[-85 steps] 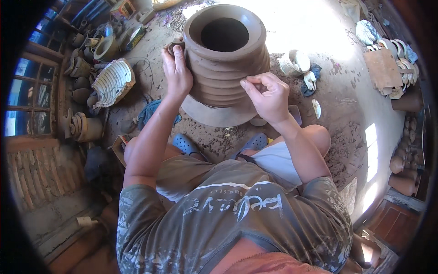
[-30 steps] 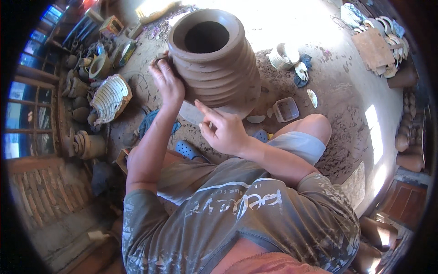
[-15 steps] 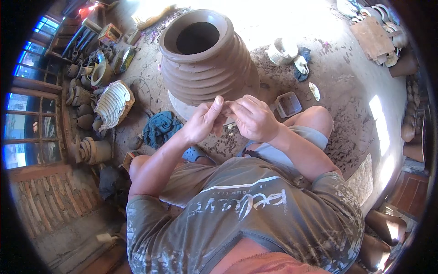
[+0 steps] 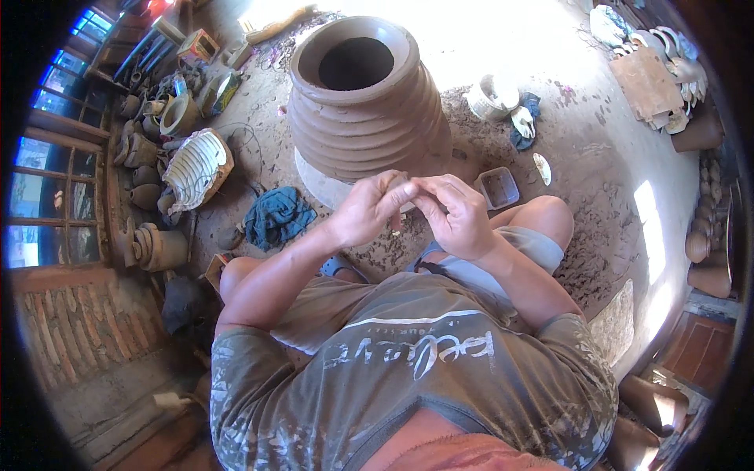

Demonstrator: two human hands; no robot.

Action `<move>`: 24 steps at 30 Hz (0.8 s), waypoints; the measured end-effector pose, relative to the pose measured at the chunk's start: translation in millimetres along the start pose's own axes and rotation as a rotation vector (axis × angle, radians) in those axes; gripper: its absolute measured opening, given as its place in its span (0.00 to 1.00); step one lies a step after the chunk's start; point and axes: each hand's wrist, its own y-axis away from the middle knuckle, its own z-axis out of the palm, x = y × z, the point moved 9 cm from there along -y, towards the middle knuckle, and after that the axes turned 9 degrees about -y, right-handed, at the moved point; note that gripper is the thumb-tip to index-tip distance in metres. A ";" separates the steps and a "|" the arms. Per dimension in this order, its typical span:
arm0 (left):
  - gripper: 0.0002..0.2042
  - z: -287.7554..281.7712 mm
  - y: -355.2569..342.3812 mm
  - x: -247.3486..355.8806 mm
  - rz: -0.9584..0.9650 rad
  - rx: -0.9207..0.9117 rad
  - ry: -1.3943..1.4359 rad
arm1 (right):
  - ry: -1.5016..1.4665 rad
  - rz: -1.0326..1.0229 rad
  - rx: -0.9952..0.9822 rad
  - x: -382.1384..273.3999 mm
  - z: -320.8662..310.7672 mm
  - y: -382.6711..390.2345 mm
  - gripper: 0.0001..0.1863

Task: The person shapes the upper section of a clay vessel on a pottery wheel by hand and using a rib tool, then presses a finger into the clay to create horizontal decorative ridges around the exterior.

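Broadly, the floor [image 4: 585, 169] is strewn with dark clay crumbs, and its far part is washed out by sunlight. Upright on a pale round base [image 4: 312, 174], a ridged, wide-mouthed clay pot [image 4: 365, 122] is set ahead of the seated person. The left side is bounded by a paned window [image 4: 55, 196] and a ribbed white piece [image 4: 196, 166]; the right, by a leaning brown board [image 4: 646, 86].

Beside the base, working space is edged by a blue cloth [image 4: 279, 218] on the left and a plastic container [image 4: 515, 191] on the right. Between pot and lap, the left hand [image 4: 367, 210] and right hand [image 4: 458, 217] are brought together, with fingers bent and the left thumb met by the right fingertips. Whether anything is pinched cannot be told.
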 end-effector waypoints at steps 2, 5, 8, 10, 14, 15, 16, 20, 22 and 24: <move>0.29 2.1 2.9 -1.9 -0.106 -0.018 0.146 | 0.135 -0.133 -0.059 -18.3 1.1 -7.7 0.15; 0.35 7.9 9.4 -45.1 -0.388 -0.081 0.348 | 0.259 -0.268 -0.128 -21.3 5.5 -3.7 0.18; 0.32 13.5 10.8 -17.8 -0.368 -0.160 0.323 | 0.286 -0.234 -0.180 -12.9 4.7 -0.9 0.19; 0.27 5.7 3.3 -6.7 -0.243 -0.043 0.270 | 0.185 -0.122 -0.141 -8.6 1.3 -8.1 0.17; 0.19 -5.6 -2.5 -7.1 -0.092 -0.003 0.146 | -0.060 0.138 -0.033 5.0 -4.6 -12.4 0.08; 0.18 -6.9 -2.6 -9.0 -0.106 0.000 0.150 | -0.056 0.137 -0.042 8.3 -3.8 -10.8 0.09; 0.17 -8.0 -2.5 -10.5 -0.120 0.003 0.155 | -0.052 0.137 -0.051 11.1 -2.2 -10.1 0.09; 0.16 -44.9 7.6 2.7 -0.026 0.381 0.150 | -0.055 0.175 0.084 25.0 -11.9 -13.3 0.08; 0.16 -96.3 17.0 22.6 0.208 0.753 0.126 | -0.238 0.460 0.246 56.2 -22.0 -4.8 0.06; 0.17 -137.9 25.6 26.0 0.408 0.941 0.112 | -0.237 0.462 0.260 66.8 -21.7 -7.7 0.07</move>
